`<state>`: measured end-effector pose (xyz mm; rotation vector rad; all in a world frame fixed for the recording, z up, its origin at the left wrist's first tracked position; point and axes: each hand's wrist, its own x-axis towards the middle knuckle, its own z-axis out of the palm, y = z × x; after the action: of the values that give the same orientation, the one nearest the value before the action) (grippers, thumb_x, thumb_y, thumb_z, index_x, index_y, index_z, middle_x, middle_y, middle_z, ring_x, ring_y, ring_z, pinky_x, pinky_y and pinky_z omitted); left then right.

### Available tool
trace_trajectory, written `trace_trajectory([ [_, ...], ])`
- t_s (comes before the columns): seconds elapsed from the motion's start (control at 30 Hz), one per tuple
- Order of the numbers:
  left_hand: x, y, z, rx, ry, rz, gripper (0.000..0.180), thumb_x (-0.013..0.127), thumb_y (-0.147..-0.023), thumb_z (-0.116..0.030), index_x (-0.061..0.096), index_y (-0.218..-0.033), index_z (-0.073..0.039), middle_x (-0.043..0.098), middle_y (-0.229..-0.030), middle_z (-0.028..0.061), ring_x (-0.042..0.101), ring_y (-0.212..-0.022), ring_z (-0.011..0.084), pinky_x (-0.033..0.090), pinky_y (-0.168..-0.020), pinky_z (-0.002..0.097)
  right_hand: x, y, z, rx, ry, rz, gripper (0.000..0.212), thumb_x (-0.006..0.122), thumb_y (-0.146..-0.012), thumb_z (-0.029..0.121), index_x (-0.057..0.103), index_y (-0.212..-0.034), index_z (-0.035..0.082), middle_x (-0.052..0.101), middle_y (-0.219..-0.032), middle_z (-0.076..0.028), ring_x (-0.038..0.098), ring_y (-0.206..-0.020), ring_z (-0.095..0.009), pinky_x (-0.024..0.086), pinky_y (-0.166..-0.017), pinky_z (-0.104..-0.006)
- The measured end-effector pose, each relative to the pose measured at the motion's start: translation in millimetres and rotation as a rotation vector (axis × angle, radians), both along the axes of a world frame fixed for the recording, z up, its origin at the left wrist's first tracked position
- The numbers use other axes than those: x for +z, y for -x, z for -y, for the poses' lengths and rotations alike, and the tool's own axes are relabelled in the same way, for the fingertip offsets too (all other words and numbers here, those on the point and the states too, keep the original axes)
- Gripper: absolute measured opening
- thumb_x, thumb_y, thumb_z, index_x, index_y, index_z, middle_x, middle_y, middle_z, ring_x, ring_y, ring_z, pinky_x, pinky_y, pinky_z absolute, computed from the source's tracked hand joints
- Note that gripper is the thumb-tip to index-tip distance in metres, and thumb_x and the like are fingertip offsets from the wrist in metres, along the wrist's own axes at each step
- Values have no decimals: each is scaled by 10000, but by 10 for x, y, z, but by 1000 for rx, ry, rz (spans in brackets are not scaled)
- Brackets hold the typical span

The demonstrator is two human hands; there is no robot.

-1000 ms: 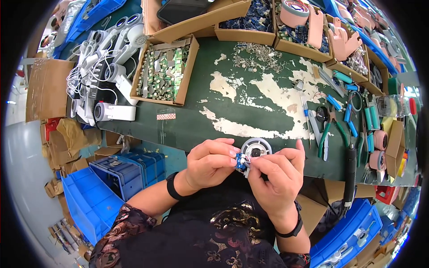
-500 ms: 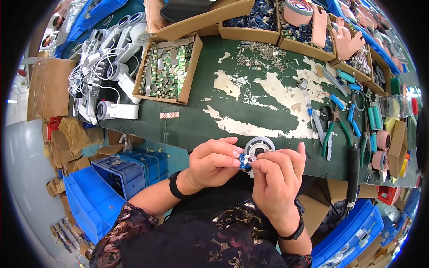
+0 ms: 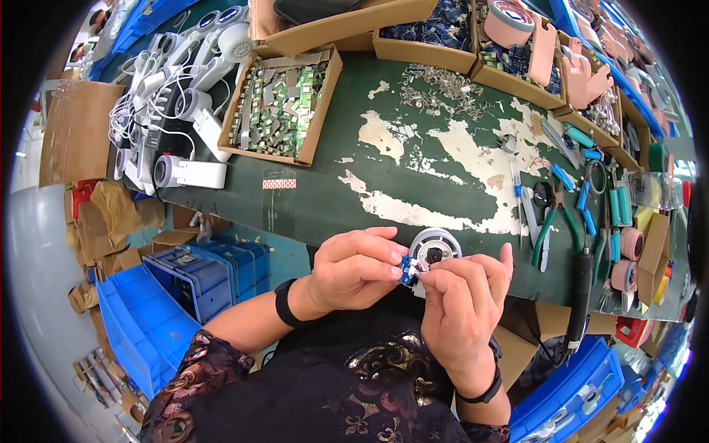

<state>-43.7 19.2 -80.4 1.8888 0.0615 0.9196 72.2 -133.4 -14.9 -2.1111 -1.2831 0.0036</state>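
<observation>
Between my two hands, at the table's near edge, is a small blue circuit board (image 3: 408, 272) with a white connector. My left hand (image 3: 358, 267) pinches the board by its left side. The fingers of my right hand (image 3: 465, 299) are closed together at the connector, on what look like thin wires; the fingertips partly cover them. Just behind the board sits a round white fan head (image 3: 445, 238) with a dark hub, close to my right fingers. Its lower part is hidden by my hands.
Across the green table (image 3: 244, 203) stand a box of small green boards (image 3: 284, 111), a pile of screws (image 3: 443, 92) and boxes of blue boards (image 3: 428, 37). White handheld fans (image 3: 196, 173) crowd the left. Pliers (image 3: 557, 221) and a black electric screwdriver (image 3: 580, 295) lie right.
The view has shifted slightly. My right fingers have drawn a little away from the board, so the white connector and more of the fan head show. My left hand keeps its pinch.
</observation>
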Motion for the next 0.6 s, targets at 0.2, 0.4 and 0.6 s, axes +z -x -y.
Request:
trace_trajectory([
  [0.2, -4, 1, -7, -4, 6, -8, 229, 827, -769, 17, 701, -927, -92, 718, -984, 68, 752, -902, 221, 582, -959, 424, 2, -5, -8, 3, -4, -4, 147, 738, -763, 72, 685, -875, 152, 642, -923, 22, 589, -930, -229, 304, -1162, -609],
  [0.4, -4, -5, -4, -3, 13, -13, 225, 824, -770, 19, 698, -924, -87, 723, -975, 69, 755, -898, 224, 580, -959, 428, 29, -2, -18, -3, 15, 1, 143, 736, -767, 71, 683, -876, 148, 638, -918, 21, 580, -906, -228, 322, -1149, -607],
  [0.6, 5, -9, -4, 11, 26, -2, 209, 816, -782, 16, 696, -922, -82, 722, -969, 75, 753, -884, 218, 580, -956, 433, 68, -8, -45, -28, 16, -7, 121, 779, -799, 63, 680, -857, 102, 664, -873, -9, 578, -871, -253, 390, -1076, -533],
])
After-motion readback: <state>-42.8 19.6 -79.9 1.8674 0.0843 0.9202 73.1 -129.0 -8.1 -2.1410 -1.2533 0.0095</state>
